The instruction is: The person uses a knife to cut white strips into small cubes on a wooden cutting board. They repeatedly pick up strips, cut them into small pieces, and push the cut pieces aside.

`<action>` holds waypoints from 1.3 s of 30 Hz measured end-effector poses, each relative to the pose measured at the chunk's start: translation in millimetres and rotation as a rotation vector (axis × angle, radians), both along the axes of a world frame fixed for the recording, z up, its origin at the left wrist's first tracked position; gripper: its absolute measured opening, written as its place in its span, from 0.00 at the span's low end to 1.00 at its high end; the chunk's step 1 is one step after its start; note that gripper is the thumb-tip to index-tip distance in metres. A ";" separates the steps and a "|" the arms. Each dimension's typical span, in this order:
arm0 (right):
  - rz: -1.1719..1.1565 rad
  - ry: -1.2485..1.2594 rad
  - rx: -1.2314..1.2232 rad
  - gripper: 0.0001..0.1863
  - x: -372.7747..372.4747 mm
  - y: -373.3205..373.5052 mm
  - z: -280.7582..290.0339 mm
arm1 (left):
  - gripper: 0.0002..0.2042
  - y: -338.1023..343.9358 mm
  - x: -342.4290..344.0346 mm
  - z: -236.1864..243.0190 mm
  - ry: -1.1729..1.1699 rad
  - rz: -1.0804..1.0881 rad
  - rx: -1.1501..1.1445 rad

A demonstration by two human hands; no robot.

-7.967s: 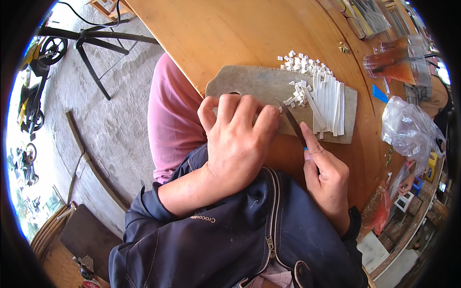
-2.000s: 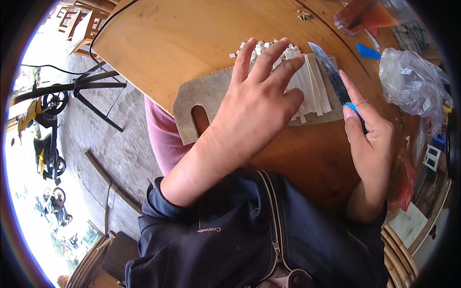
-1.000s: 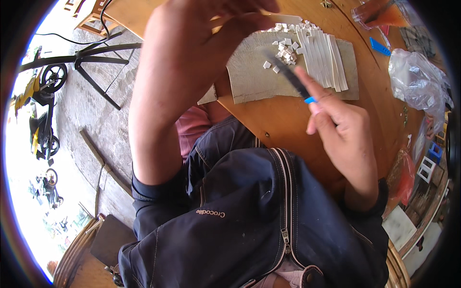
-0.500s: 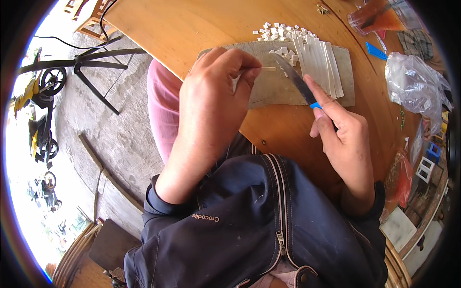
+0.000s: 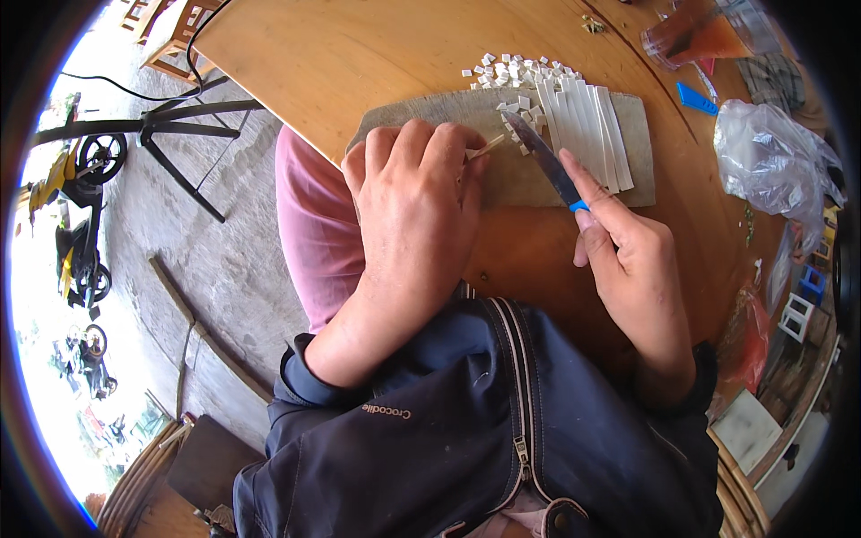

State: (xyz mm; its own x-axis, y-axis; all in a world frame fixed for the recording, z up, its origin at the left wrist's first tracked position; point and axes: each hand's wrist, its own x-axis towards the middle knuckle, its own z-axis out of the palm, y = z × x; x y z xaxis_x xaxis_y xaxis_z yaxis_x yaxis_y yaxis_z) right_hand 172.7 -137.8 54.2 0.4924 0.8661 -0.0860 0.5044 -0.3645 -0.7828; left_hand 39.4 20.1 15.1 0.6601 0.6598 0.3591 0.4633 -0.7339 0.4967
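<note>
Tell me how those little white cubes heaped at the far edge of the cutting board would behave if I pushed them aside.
The white cubes are small, loose and many, so they would probably scatter rather than slide together. Flat-sided, they seem unlikely to roll far. Some already lie off the cutting board on the wooden table, so more could easily spill there.

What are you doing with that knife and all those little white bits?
A person sits at a round wooden table, cutting on a grey cutting board. The left hand pins a thin pale strip down on the board. The right hand holds a blue-handled knife, its blade tip at the strip's end. A row of long white strips lies beside the blade, and a heap of small white cubes sits at the board's far edge. A crumpled clear plastic bag lies to the right.
</note>
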 end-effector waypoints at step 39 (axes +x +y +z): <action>0.129 -0.342 -0.015 0.40 -15.6 5.8 -7.2 | 0.20 -27.4 -14.0 1.8 0.267 0.000 0.320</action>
